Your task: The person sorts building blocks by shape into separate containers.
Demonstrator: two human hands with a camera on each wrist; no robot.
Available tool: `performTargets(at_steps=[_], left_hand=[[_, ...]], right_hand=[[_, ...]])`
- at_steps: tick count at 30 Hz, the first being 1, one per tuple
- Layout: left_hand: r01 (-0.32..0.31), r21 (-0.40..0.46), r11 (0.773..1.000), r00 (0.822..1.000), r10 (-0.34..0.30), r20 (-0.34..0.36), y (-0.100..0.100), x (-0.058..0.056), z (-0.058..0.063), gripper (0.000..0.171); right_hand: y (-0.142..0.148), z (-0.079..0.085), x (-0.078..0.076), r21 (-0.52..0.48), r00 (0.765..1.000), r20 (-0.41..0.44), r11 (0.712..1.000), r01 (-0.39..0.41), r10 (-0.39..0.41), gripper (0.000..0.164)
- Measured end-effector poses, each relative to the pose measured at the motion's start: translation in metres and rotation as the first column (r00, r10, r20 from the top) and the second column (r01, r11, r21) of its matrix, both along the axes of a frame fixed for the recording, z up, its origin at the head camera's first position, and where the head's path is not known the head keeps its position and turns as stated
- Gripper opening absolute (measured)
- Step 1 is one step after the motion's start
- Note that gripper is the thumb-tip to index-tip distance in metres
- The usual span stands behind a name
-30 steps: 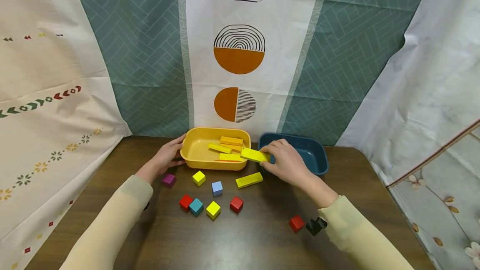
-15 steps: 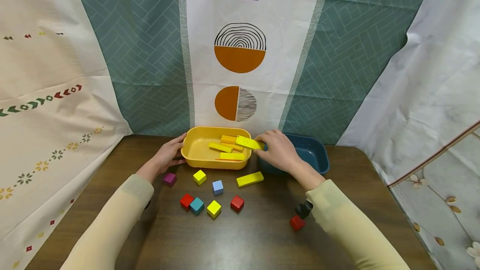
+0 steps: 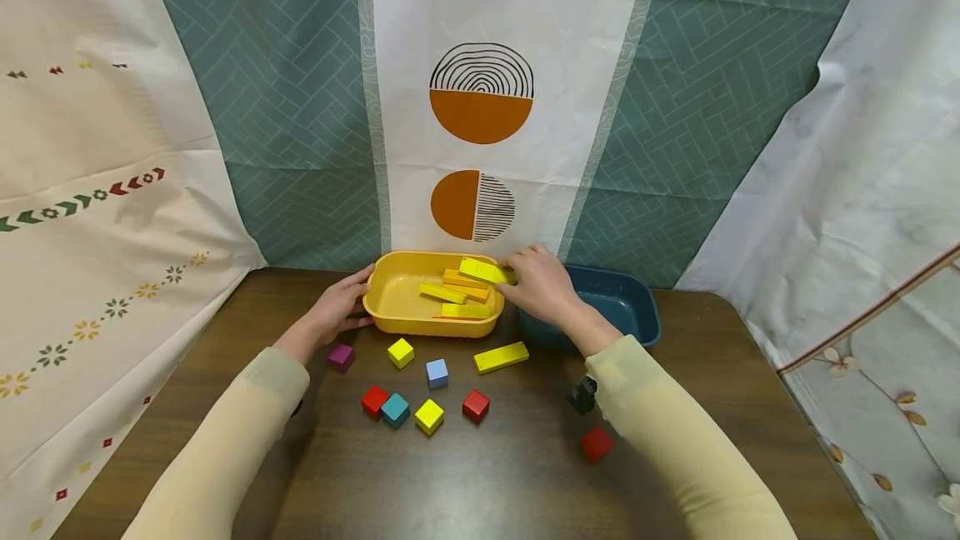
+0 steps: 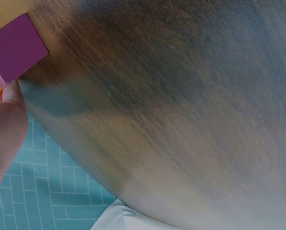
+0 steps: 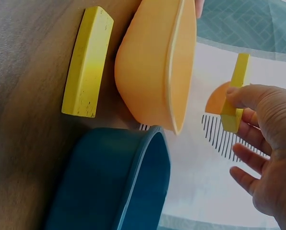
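In the head view, my right hand (image 3: 543, 286) pinches a yellow block (image 3: 483, 271) above the right end of the yellow plastic bin (image 3: 435, 327). From the right wrist, the long block (image 5: 235, 91) shows between thumb and forefinger, the other fingers apart from it. My left hand (image 3: 330, 311) rests against the bin's left end, fingers toward its back and thumb toward its front. Inside the bin lie several yellow and orange blocks (image 3: 465, 311). Another long yellow block (image 3: 501, 357) lies on the table in front. A purple cube (image 3: 341, 357) sits just below my left hand.
A dark blue bin (image 3: 645, 315) stands right of the yellow one, partly behind my right hand. Cubes lie scattered in front: yellow (image 3: 401, 353), light blue (image 3: 437, 373), teal (image 3: 395, 411) and red (image 3: 476, 406). Another red cube (image 3: 597, 444) lies near my right forearm. A patterned curtain (image 3: 300, 148) hangs behind.
My right hand has carried the yellow block left and back, from beside the blue bin to above the yellow bin's right end. My left hand has stayed at the yellow bin.
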State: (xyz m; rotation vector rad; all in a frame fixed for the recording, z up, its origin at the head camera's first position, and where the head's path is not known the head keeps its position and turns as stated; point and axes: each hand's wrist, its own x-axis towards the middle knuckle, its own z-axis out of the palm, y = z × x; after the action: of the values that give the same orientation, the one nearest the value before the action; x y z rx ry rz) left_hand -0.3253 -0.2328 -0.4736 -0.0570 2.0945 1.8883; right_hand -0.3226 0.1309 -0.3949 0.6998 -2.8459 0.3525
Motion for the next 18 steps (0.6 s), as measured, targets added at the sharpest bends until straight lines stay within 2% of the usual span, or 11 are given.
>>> performTargets(at_steps=[4,11,18], left_hand=[[0.005,-0.001,1.000,1.000,-0.005,-0.003,0.000,0.001,0.002,0.057],[0.005,-0.016,1.000,1.000,-0.006,-0.013,-0.003,-0.004,-0.007,0.056],[0.007,-0.010,1.000,1.000,-0.007,-0.018,-0.002,-0.003,-0.006,0.056]], right_hand=[[-0.006,-0.002,-0.006,0.021,1.000,-0.009,1.000,0.011,-0.011,0.040],[-0.017,-0.004,-0.013,0.039,0.999,-0.034,0.999,0.006,-0.004,0.038],[-0.028,-0.005,-0.017,0.056,1.000,-0.018,0.998,0.010,-0.009,0.037]])
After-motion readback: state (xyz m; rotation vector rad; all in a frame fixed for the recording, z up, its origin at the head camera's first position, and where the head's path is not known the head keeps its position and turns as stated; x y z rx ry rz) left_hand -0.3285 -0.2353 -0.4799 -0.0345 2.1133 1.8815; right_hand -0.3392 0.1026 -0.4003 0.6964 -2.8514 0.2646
